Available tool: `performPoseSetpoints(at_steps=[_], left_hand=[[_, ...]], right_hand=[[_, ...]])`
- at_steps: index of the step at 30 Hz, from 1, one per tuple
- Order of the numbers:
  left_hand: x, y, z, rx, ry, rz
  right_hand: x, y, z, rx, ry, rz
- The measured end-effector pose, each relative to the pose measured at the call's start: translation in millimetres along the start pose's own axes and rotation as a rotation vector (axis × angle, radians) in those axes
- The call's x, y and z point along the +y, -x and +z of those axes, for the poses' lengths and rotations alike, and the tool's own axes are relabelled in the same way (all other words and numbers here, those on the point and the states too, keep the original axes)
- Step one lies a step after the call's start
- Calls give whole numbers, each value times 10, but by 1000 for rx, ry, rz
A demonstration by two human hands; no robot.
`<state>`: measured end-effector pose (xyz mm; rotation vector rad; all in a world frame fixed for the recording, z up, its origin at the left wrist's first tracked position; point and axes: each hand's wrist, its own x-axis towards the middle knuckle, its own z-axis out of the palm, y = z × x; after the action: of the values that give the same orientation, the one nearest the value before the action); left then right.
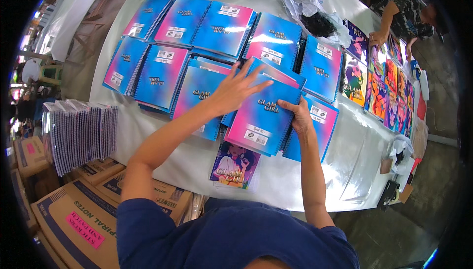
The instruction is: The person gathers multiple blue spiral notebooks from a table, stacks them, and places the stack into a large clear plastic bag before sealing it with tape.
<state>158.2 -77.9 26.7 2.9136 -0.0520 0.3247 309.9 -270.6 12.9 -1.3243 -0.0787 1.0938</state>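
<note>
My right hand (298, 115) grips the right, coil-bound edge of a blue-and-pink spiral notebook (262, 121), thumb on top of the cover. This notebook lies tilted over the stacks, and more notebooks show under its upper edge. My left hand (236, 89) has its fingers spread at the notebook's upper left; whether the fingertips touch a cover I cannot tell. Beneath my left wrist is a stack of similar notebooks (197, 99). Below the held notebook, near the table's front edge, lies a purple notebook with a drawn figure (235, 163).
Blue-and-pink notebook stacks (224, 27) stand in rows on the white-covered table (340, 180). Colourful notebooks (377, 89) lie at the right, where another person's hand (379, 37) rests. Wrapped spiral notebooks (81, 133) stand upright on the left, above cardboard boxes (118, 215).
</note>
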Motion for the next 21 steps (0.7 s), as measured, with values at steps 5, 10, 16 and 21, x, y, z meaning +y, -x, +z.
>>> performPoseSetpoints(at_steps=[5,10,16,21], left_hand=[[166,1216,-245,-167,63,-315],[89,1773,-26,-257,-248,-228],[-122,1116,-1091,-111,410,-375],[-116,545,-1407,-33,387,206]], right_hand=[[-78,139,-87,44,-68,53],[-111,167,-100,66,41,17],[-45,157,-163,69,87,3],[48,102,-313,19,-40,-15]])
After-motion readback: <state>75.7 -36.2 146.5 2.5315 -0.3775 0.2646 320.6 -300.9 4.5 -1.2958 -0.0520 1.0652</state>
